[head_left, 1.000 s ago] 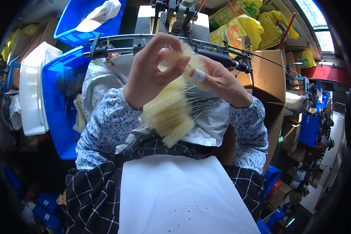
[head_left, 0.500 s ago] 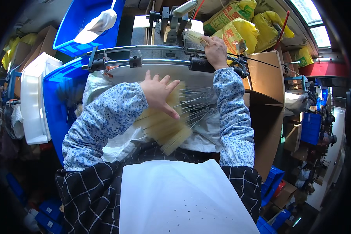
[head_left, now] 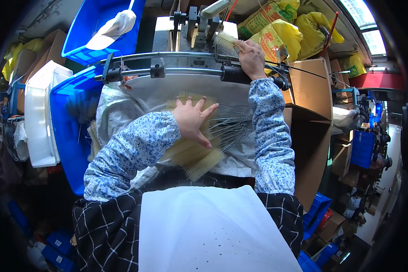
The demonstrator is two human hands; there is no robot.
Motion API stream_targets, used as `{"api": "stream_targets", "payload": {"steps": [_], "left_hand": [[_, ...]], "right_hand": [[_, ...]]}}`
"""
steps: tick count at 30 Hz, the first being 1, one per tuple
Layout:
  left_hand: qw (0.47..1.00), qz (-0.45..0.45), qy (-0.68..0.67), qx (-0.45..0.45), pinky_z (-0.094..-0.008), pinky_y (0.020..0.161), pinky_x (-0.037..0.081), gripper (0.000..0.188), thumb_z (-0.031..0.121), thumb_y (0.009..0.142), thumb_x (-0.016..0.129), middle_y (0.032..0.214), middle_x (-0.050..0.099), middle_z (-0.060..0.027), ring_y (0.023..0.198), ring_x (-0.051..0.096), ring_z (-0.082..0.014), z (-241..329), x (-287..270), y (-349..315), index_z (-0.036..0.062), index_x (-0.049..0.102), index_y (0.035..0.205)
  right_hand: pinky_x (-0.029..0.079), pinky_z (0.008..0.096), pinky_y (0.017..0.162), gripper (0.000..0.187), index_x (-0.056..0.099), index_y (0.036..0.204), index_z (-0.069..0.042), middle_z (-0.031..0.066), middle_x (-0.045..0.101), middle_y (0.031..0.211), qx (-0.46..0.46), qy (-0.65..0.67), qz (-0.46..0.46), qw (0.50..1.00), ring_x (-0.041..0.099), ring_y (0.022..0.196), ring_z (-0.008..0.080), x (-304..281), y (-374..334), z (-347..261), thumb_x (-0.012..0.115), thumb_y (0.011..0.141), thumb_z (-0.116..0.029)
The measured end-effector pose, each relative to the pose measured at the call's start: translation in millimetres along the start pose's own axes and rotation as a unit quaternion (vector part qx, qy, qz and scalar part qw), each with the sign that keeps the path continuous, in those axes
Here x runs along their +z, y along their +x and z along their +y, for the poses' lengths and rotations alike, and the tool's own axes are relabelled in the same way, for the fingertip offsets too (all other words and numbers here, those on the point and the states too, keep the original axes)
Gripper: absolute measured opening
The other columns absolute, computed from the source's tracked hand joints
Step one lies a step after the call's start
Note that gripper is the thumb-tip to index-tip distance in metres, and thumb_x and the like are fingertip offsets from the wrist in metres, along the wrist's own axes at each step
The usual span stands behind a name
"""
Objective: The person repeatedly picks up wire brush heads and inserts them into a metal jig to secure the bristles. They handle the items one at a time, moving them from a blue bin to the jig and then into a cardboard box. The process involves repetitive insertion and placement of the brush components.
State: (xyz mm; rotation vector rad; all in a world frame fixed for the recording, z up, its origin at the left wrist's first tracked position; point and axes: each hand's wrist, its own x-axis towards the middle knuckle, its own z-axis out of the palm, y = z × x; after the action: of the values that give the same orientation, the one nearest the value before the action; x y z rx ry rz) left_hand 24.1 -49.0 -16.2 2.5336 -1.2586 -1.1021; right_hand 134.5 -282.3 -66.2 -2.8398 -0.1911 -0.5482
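My left hand (head_left: 193,120) lies with spread fingers over a heap of pale yellow wire-stemmed brushes (head_left: 204,165). Their thin metal stems (head_left: 231,129) fan out to the right of that hand. At the machine, my right hand (head_left: 251,58) has its fingers closed at the end of a single bristle brush (head_left: 225,40); the exact grip is partly hidden. Below this hand sits a black cylinder (head_left: 234,75) on the machine's metal rods (head_left: 190,71). White sheeting (head_left: 145,93) spreads under the brush heap.
Blue bins (head_left: 65,136) and a white tub (head_left: 41,118) stand on the left. An open cardboard box (head_left: 308,90) is close to my right forearm. Yellow sacks (head_left: 276,41) lie at the back right. A white cloth (head_left: 115,29) hangs over the far blue bin.
My left hand has shifted slightly right and down onto the brush heap, its fingers still spread. My right hand stays almost in place at the machine with the brush.
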Motion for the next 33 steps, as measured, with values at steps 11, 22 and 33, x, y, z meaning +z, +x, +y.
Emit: {"api": "stream_targets", "payload": {"steps": [11,22,33], "left_hand": [[1.000,0.010,-0.004,0.003,-0.0608,0.095,0.023,0.111,0.067,0.057,0.063,0.138,0.016,-0.0249,0.120,0.027,-0.0489,0.5,4.4,0.9,0.0195,0.006,0.139],[1.000,0.013,-0.007,0.011,-0.0610,0.094,0.023,0.111,0.066,0.057,0.064,0.138,0.017,-0.0259,0.120,0.027,-0.0492,0.5,3.7,4.1,0.0191,0.006,0.139],[0.999,0.028,-0.009,0.017,-0.0612,0.095,0.022,0.110,0.064,0.058,0.065,0.137,0.017,-0.0269,0.120,0.026,-0.0501,2.4,4.9,3.2,0.0184,0.007,0.139]], "right_hand": [[0.041,0.0382,0.078,0.028,0.063,0.101,-0.022,0.0048,0.057,0.091,0.015,0.057,-0.063,0.996,0.052,0.088,0.0262,3.3,4.5,6.3,0.052,0.077,-0.015],[0.025,0.0482,0.089,0.036,0.053,0.114,-0.025,0.0007,0.050,0.107,-0.074,-0.113,0.018,0.991,0.038,0.109,0.0238,17.8,22.0,23.7,0.054,0.079,-0.019],[0.034,0.0436,0.084,0.041,0.055,0.112,-0.012,0.0079,0.056,0.108,0.093,-0.020,0.033,0.995,0.050,0.100,0.0266,-3.9,-13.7,42.1,0.059,0.075,-0.027]]}}
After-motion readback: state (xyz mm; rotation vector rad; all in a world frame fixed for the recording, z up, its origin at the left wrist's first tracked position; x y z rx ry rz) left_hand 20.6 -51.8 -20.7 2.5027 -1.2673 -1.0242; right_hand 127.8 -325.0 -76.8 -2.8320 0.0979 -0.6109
